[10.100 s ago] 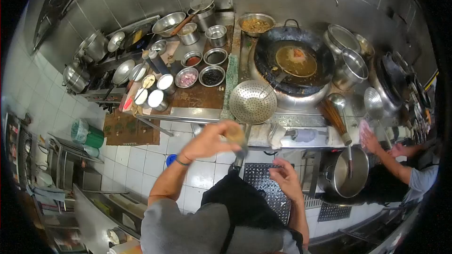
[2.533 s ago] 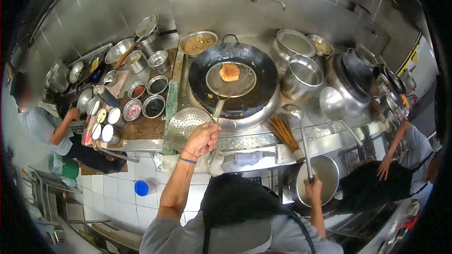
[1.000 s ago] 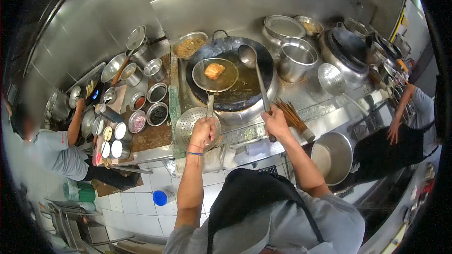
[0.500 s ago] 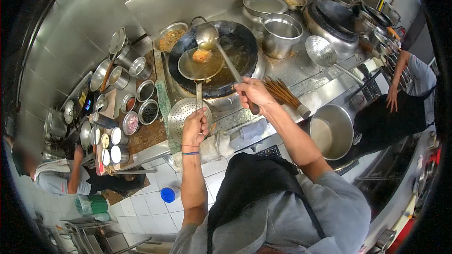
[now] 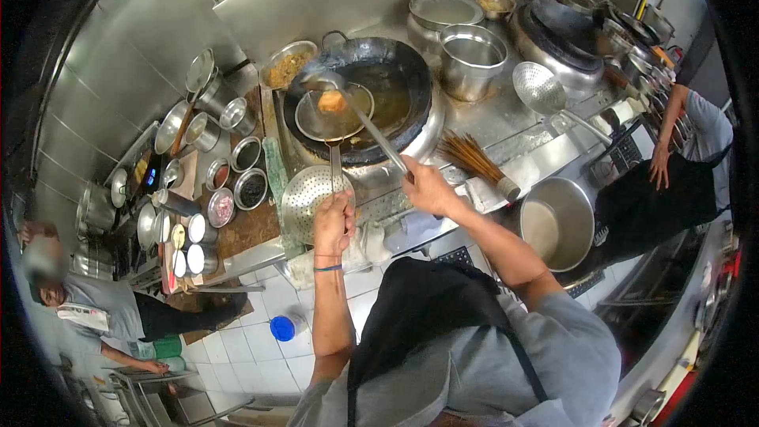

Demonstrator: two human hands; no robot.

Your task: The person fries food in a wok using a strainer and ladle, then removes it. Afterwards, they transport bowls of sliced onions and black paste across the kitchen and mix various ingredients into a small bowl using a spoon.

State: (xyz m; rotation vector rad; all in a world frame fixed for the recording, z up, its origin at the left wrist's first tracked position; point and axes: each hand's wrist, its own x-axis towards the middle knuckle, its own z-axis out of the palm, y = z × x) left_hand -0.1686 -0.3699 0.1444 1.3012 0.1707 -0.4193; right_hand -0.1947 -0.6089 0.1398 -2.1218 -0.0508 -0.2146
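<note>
The left hand (image 5: 334, 223) is closed around the handle of a fine mesh strainer (image 5: 314, 122), held over the dark wok (image 5: 409, 71). A golden-orange piece of food (image 5: 332, 100) sits in that strainer, and the right hand (image 5: 431, 190) grips a ladle (image 5: 322, 80) whose bowl hangs right by the food (whether they touch, I cannot tell). A perforated skimmer (image 5: 300, 199) lies just in front of the wok, a bamboo brush (image 5: 471, 160) to its right.
</note>
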